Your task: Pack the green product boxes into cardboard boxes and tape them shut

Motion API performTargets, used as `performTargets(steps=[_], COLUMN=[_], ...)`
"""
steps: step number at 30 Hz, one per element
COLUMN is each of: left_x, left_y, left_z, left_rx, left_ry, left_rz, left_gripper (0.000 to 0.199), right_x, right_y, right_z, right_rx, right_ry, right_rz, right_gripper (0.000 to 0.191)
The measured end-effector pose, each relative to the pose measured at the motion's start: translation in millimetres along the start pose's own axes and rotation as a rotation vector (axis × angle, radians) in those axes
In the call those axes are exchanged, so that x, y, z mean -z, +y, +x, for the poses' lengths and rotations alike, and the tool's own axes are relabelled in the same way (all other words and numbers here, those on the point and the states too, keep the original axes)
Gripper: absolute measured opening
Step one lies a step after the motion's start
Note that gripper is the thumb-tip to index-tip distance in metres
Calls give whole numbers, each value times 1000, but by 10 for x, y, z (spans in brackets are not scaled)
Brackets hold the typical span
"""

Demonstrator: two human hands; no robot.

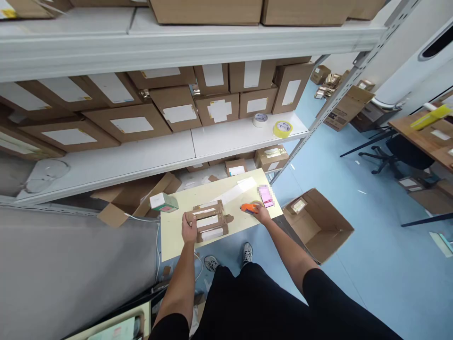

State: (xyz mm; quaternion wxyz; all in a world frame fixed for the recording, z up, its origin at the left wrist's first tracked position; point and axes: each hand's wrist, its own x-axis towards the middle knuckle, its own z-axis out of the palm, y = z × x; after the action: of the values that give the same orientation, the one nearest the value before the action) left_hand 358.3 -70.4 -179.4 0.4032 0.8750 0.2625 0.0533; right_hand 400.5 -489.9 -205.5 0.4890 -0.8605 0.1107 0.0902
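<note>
The left hand (189, 230) grips the edge of flat cardboard packets (208, 221) on the worktop (173, 241); the right hand (262, 214) closes on an orange cutter (248, 208).

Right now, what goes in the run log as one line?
left hand: grips flat cardboard pieces | right hand: on orange tool | surface: pale table | nearby: open carton
</note>
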Motion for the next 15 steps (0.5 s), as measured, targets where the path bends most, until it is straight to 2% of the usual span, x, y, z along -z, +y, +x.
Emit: performTargets(steps=[5, 8, 12, 15], left_x=[-6, -22, -38, -31], left_y=[21, 11, 16, 23], left_z=[33, 36, -13, -40], left_rx=[53, 64, 45, 30], left_ry=[-10, -25, -42, -36], left_rz=[9, -14, -53, -86], left_gripper=[78, 76, 76, 75], right_x=[-162, -264, -286, -224], right_y=[197, 259, 373, 413], right_z=[30, 83, 90, 38], right_rx=[-36, -20, 10, 19], right_ry=[-129, -129, -66, -81], right_rz=[-129, -216, -114, -31], right_gripper=[31, 37, 37, 41])
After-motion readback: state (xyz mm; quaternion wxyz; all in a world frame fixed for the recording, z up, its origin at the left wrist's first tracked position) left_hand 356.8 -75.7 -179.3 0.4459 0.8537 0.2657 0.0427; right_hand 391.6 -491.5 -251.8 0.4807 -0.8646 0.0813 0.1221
